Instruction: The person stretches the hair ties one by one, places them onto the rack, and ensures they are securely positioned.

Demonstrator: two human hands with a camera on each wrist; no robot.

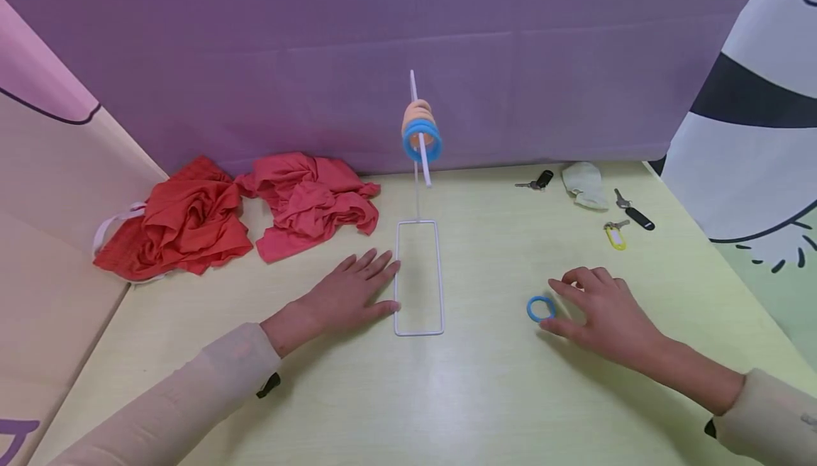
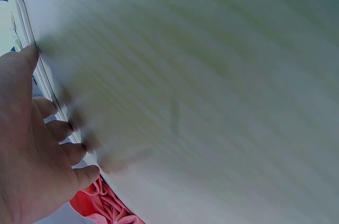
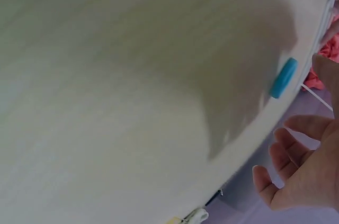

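Two hands flat: our left hand steadies the stand, right hand open beside the ring; next we need a pinch.

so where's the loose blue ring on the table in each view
Head: the blue ring lies flat on the table, right of centre, at the right hand fingers.
Left wrist: a blue sliver at the top left edge may be it; cannot tell.
Right wrist: blue ring at right, edge-on, above the fingers.
Shared landmark: the white wire frame.
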